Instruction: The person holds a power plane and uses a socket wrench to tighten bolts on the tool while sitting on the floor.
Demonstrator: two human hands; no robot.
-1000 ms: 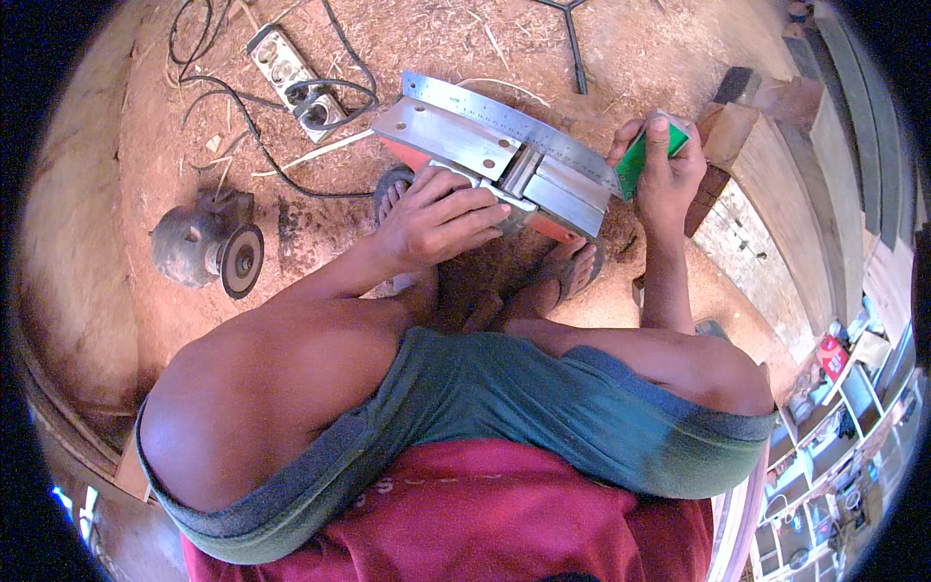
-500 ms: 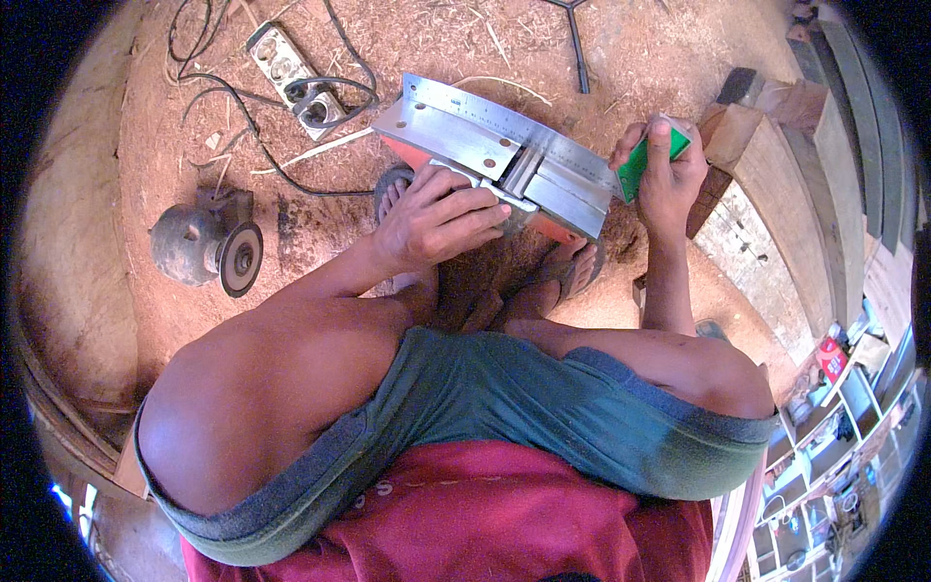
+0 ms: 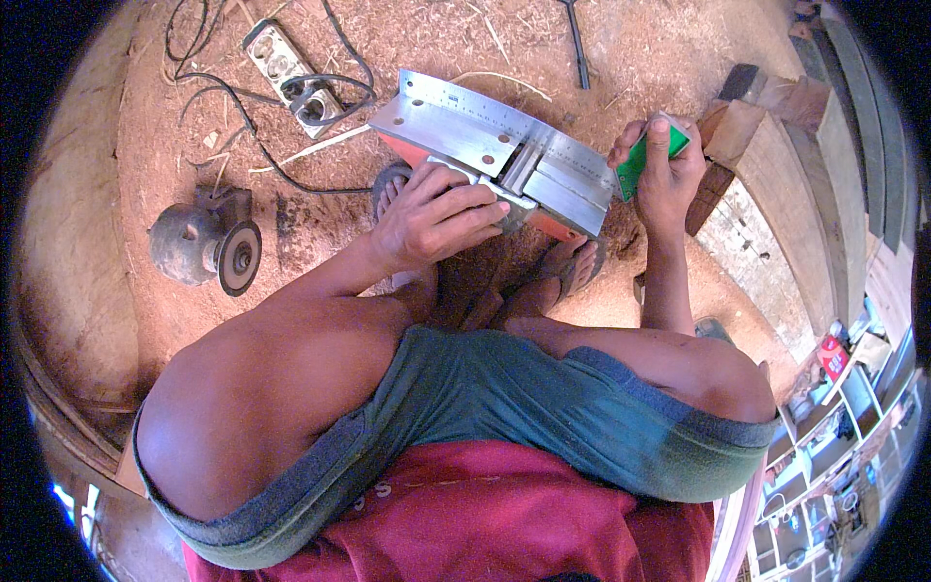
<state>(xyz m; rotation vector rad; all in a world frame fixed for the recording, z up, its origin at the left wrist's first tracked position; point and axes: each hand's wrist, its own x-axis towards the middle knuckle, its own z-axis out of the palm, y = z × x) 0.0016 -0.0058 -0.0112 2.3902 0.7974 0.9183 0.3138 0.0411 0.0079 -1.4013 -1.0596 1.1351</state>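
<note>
Presently gripping planer point(image 3: 441, 141) with loosely curled left hand point(image 3: 427, 221) and green-handled square point(image 3: 633, 176) with closed right hand point(image 3: 669, 177); apparently checking sole point(image 3: 567, 199) flatness; next, sight along blade point(image 3: 485, 110).

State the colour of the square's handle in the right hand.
The handle in the right hand is bright green, best seen in the head view.

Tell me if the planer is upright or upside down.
Upside down: the planer shows its metal sole facing up, the left hand on its near side.
</note>
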